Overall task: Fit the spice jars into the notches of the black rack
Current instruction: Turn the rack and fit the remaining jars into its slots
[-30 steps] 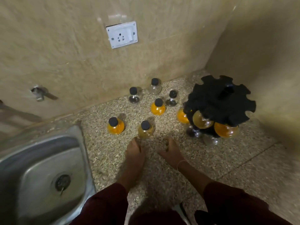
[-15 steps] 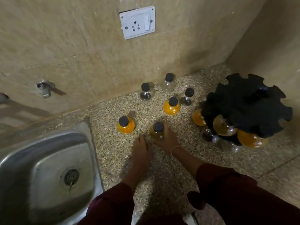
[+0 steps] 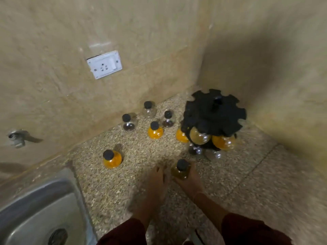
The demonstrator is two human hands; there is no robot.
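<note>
- Spice jar of round clear glass with a black cap and olive-yellow contents (image 3: 181,171) sits in the grasp of the right hand (image 3: 192,182), in front of the black notched rack (image 3: 214,114), on the person's side and near its lowest jars.
- A second ago both hands lay empty on the speckled stone counter (image 3: 247,183), short of this jar. Since then the right hand has curled round its belly and drawn it away from the orange-filled glass jar (image 3: 112,159), toward the rack.
- Blur hides whether the held jar is clear of the counter.
- The left hand (image 3: 157,181) holds nothing. Its fingers are stretched out, palm down on the counter, just beside the held jar on the side away from the rack.
- The rack's top disc shows open notches. Beneath it hang an amber jar (image 3: 200,137) and two orange ones, with clear jars lower still.
- Four more loose jars stand left of the rack, between it and the wall, among them a second orange jar (image 3: 155,130).
- The pick-up looks done. What remains for this jar is probably the carry and sliding its neck into a free notch.
</note>
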